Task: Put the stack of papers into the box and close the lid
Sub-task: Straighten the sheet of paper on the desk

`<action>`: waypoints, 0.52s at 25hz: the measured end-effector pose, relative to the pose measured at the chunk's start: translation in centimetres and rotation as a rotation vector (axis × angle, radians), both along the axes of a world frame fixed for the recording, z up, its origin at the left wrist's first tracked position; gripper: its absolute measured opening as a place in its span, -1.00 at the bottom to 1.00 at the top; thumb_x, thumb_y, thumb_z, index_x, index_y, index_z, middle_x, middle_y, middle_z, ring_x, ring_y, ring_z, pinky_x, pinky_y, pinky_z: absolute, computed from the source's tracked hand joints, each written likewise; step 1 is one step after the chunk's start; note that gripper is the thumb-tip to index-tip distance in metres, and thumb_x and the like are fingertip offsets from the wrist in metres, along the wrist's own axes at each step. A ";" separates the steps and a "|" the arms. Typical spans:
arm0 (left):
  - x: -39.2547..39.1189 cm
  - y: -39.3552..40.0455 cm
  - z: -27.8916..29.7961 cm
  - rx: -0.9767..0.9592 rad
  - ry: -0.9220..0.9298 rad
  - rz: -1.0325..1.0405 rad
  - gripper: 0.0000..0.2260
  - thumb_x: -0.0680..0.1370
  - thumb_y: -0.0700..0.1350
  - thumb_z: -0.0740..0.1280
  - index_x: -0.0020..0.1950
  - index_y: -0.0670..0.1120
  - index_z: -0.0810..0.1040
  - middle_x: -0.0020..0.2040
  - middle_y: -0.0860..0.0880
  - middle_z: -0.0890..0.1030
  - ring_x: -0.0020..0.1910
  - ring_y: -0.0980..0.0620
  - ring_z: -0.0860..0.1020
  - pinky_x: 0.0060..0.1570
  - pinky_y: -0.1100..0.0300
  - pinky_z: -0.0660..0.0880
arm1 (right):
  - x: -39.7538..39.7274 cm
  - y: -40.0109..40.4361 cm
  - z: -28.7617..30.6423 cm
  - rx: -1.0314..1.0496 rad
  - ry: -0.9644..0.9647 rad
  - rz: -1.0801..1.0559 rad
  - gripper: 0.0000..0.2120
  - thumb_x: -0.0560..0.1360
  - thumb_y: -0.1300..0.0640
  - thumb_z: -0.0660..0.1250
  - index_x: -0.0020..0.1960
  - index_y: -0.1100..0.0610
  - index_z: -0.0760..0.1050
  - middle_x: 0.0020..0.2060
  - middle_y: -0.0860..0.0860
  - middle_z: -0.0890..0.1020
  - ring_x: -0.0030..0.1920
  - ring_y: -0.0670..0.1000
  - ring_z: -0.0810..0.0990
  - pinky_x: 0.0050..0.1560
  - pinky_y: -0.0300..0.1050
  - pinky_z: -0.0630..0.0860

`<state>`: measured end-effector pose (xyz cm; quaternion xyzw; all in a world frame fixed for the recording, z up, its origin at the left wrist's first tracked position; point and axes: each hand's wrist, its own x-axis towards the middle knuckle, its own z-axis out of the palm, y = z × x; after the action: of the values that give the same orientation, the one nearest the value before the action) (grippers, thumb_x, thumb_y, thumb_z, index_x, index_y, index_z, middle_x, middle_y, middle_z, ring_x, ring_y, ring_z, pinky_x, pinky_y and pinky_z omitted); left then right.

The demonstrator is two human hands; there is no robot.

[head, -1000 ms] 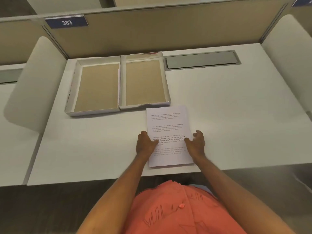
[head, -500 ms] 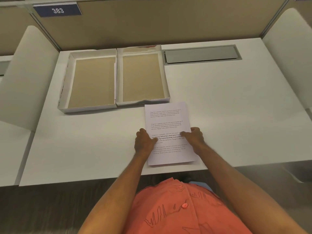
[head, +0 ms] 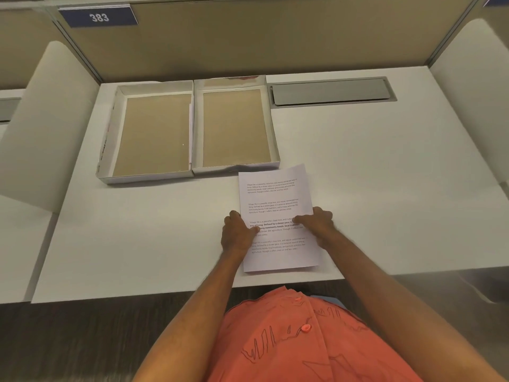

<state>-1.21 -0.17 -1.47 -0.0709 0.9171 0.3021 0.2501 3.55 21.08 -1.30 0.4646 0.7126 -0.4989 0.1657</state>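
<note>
A stack of printed white papers (head: pixel 275 194) lies near the front edge of the white desk (head: pixel 385 188). My left hand (head: pixel 237 235) grips its left edge, thumb on top. My right hand (head: pixel 315 222) grips its right edge, thumb on the text. The stack's far right corner looks slightly raised. Behind the papers stand two open white trays with brown cardboard bottoms, side by side and touching: the box half on the right (head: pixel 272 128) and the one on the left (head: pixel 110 139). Which is base and which is lid I cannot tell.
A grey cable hatch (head: pixel 330 92) is set into the desk at the back right. A tan partition (head: pixel 275 37) with a blue "383" label (head: pixel 97 17) closes the back. White side dividers (head: pixel 49 119) stand left and right.
Both hands have closed on the edges of the papers, the right thumb moving onto the sheet. The stack has turned slightly and its far end has shifted a little toward the box.
</note>
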 end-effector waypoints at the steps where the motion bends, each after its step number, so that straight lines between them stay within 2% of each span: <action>1: 0.0 0.0 0.0 0.000 0.000 0.002 -0.46 0.48 0.04 0.54 0.29 -0.14 0.39 0.25 -0.13 0.51 0.21 -0.17 0.58 0.14 -0.12 0.60 | 0.1 -0.5 0.4 0.028 0.010 0.003 -0.35 0.30 0.01 0.56 0.32 0.17 0.49 0.28 0.09 0.35 0.28 0.19 0.51 0.29 0.17 0.58; 4: 0.1 0.1 0.0 -0.001 0.003 0.006 -0.46 0.48 0.04 0.54 0.30 -0.14 0.39 0.25 -0.13 0.51 0.21 -0.16 0.58 0.13 -0.10 0.60 | -0.1 -0.4 0.3 -0.011 0.087 -0.018 -0.43 0.36 0.14 0.57 0.30 0.21 0.46 0.25 0.12 0.48 0.17 0.19 0.62 0.09 0.08 0.63; 6: 0.1 0.1 0.0 0.000 0.003 -0.001 -0.46 0.48 0.03 0.54 0.30 -0.15 0.38 0.26 -0.14 0.50 0.21 -0.16 0.58 0.13 -0.09 0.59 | -0.5 0.5 -0.1 -0.125 0.103 -0.041 -0.30 0.23 0.10 0.61 0.30 0.23 0.47 0.21 0.14 0.60 0.11 0.20 0.68 0.04 0.08 0.67; 8: 0.1 0.0 0.0 -0.001 0.005 -0.005 -0.46 0.48 0.03 0.54 0.30 -0.15 0.38 0.26 -0.14 0.50 0.22 -0.16 0.57 0.14 -0.09 0.59 | -1.3 1.7 -0.8 -0.284 0.100 -0.127 -0.17 0.12 0.08 0.65 0.33 0.26 0.49 0.16 0.21 0.69 0.03 0.23 0.74 -0.05 0.17 0.73; 9: 0.1 0.0 0.0 0.000 0.007 -0.005 -0.46 0.48 0.03 0.54 0.31 -0.15 0.38 0.26 -0.14 0.51 0.21 -0.16 0.57 0.14 -0.09 0.59 | -1.4 1.8 -0.2 -0.350 0.090 -0.160 -0.26 0.20 0.13 0.65 0.31 0.28 0.51 0.11 0.22 0.71 -0.03 0.22 0.75 -0.17 0.13 0.74; 11: 0.0 0.0 -0.1 0.009 0.006 -0.005 -0.46 0.48 0.03 0.54 0.31 -0.15 0.38 0.26 -0.14 0.50 0.21 -0.16 0.57 0.13 -0.07 0.59 | -1.4 1.9 1.3 -0.400 0.082 -0.148 -0.65 0.45 0.26 0.53 0.21 0.28 0.59 -0.01 0.20 0.72 -0.16 0.15 0.71 -0.40 -0.11 0.66; 12: 0.1 0.0 0.0 0.014 0.005 -0.004 -0.46 0.48 0.03 0.54 0.31 -0.15 0.38 0.25 -0.13 0.50 0.21 -0.15 0.57 0.12 -0.06 0.59 | -1.3 2.1 1.5 -0.383 0.092 -0.122 -0.74 0.50 0.32 0.47 0.18 0.30 0.59 -0.01 0.20 0.71 -0.18 0.13 0.69 -0.44 -0.16 0.62; 13: 0.1 0.0 0.0 0.018 0.005 -0.002 -0.47 0.49 0.02 0.53 0.31 -0.15 0.38 0.25 -0.13 0.50 0.21 -0.15 0.57 0.12 -0.05 0.58 | -1.3 2.3 1.4 -0.375 0.111 -0.101 -0.74 0.52 0.35 0.44 0.20 0.33 0.59 0.04 0.22 0.71 -0.15 0.14 0.69 -0.41 -0.16 0.63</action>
<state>-1.07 -0.21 -1.45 -0.0669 0.9150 0.3104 0.2487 2.28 23.40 0.13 0.4326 0.5909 -0.6554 0.1848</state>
